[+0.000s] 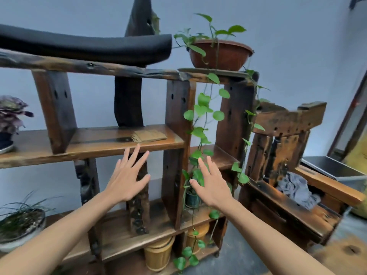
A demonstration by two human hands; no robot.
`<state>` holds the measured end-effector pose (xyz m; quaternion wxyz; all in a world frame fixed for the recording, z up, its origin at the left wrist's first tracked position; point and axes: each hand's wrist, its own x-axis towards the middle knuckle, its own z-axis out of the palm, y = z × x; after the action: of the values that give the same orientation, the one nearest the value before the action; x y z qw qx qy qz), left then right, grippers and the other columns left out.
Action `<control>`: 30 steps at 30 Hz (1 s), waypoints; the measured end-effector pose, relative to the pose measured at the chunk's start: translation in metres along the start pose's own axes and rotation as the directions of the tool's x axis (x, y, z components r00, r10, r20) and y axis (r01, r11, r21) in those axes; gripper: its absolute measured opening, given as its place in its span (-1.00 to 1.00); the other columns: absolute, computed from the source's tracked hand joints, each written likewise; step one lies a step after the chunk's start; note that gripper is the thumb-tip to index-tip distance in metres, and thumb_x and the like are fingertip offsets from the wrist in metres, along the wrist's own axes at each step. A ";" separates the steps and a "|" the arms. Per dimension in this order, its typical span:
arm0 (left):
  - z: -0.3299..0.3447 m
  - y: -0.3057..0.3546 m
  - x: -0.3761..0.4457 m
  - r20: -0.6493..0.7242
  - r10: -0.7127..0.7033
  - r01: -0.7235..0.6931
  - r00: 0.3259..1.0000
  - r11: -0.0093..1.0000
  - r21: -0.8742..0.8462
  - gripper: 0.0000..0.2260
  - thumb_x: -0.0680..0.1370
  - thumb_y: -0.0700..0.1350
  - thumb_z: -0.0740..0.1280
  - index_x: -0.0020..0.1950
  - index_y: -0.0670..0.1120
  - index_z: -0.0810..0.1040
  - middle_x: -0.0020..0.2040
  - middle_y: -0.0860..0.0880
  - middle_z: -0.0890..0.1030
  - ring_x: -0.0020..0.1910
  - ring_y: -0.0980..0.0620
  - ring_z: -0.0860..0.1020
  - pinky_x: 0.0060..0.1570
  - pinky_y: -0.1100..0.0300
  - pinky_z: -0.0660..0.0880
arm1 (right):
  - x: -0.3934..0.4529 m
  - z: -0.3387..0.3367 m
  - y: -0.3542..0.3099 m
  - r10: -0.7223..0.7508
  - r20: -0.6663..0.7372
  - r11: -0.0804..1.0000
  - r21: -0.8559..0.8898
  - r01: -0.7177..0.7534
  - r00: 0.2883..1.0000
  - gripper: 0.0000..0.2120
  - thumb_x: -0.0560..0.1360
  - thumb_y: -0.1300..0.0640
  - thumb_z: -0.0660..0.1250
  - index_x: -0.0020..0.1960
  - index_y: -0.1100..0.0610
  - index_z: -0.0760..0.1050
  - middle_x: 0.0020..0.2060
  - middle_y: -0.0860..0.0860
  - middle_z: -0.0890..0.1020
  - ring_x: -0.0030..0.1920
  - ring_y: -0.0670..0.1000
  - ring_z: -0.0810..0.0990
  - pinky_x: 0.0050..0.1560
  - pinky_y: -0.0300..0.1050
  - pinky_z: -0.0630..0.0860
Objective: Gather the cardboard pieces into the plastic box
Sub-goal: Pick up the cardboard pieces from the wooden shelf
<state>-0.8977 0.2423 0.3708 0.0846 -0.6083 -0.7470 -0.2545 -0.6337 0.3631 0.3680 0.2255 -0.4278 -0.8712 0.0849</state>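
Note:
A small stack of brown cardboard pieces [149,135] lies flat on the middle board of a dark wooden shelf unit [95,143]. My left hand [129,175] is raised in front of that board, just below the stack, fingers spread and holding nothing. My right hand [211,183] is raised at the same height further right, in front of the trailing vine, fingers apart and empty. No plastic box is clearly in view; a grey tray-like container [333,167] shows at the right edge.
A brown pot [220,54] with a trailing green vine [200,120] stands on the top board. Potted plants [12,118] sit at the left. A wooden chair [288,175] holding a grey cloth [296,187] stands to the right. Woven baskets [158,253] rest under the shelf.

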 end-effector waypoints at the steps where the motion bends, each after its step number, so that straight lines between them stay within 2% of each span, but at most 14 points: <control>1: -0.008 -0.013 0.009 -0.010 -0.019 0.019 1.000 1.000 0.009 -0.33 0.62 0.11 0.23 0.66 0.10 -0.02 0.65 0.01 -0.24 0.62 -0.14 -0.27 0.55 -0.27 -0.07 | 0.015 0.004 -0.010 -0.011 0.014 1.000 0.006 0.011 1.000 -0.26 0.63 -0.24 0.14 0.67 -0.07 -0.12 0.66 0.01 -0.16 0.65 0.07 -0.14 0.61 0.07 0.07; 8: -0.041 -0.067 0.058 -0.012 -0.068 0.069 0.998 0.995 0.073 -0.31 0.59 0.08 0.25 0.66 0.02 0.02 0.68 -0.01 -0.12 0.63 -0.17 -0.20 0.54 -0.26 -0.03 | 0.081 0.018 -0.050 -0.043 0.099 0.999 0.012 0.043 0.994 -0.24 0.63 -0.09 0.20 0.67 -0.04 -0.16 0.67 0.02 -0.10 0.65 0.07 -0.12 0.59 0.07 0.06; 16: -0.050 -0.108 0.111 0.007 -0.060 0.059 0.998 0.996 0.073 -0.26 0.54 0.13 0.23 0.66 0.06 -0.03 0.67 0.03 -0.13 0.63 -0.14 -0.20 0.54 -0.24 -0.05 | 0.149 0.038 -0.086 -0.143 0.039 0.982 -0.116 0.147 0.989 -0.25 0.62 -0.09 0.20 0.67 -0.03 -0.12 0.67 0.04 -0.05 0.65 0.09 -0.06 0.56 0.06 0.15; 23: -0.036 -0.123 0.141 0.069 -0.085 0.083 0.994 0.996 0.029 -0.24 0.56 0.07 0.26 0.66 -0.05 -0.03 0.68 -0.04 -0.02 0.64 -0.10 -0.18 0.55 -0.20 -0.07 | 0.188 0.053 -0.088 -0.126 0.096 0.977 -0.161 0.140 0.987 -0.24 0.60 -0.10 0.20 0.67 -0.05 -0.11 0.67 0.03 -0.01 0.65 0.08 -0.06 0.56 0.13 0.20; 27: -0.026 -0.126 0.151 0.106 -0.167 0.175 0.980 0.982 -0.067 -0.28 0.56 0.05 0.29 0.65 -0.08 0.08 0.67 -0.14 0.03 0.65 -0.13 -0.06 0.56 -0.13 0.02 | 0.214 0.054 -0.078 -0.079 0.139 0.989 -0.117 0.096 0.987 -0.29 0.60 -0.05 0.19 0.67 -0.03 -0.04 0.63 0.01 0.18 0.63 0.13 0.03 0.50 0.22 0.28; 30: -0.024 -0.126 0.159 0.114 -0.279 0.294 0.953 0.945 -0.142 -0.37 0.58 0.08 0.28 0.61 -0.06 0.22 0.65 -0.17 0.12 0.62 -0.14 0.14 0.51 -0.05 0.20 | 0.237 0.055 -0.067 -0.018 0.181 1.000 0.023 0.014 0.983 -0.37 0.62 0.09 0.13 0.66 0.00 0.05 0.53 0.15 0.38 0.53 0.26 0.26 0.48 0.15 0.31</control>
<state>-1.0610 0.3514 0.4260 -0.0361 -0.5090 -0.8082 -0.2940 -0.8323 0.5098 0.4181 0.1506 -0.4090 -0.8904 0.1312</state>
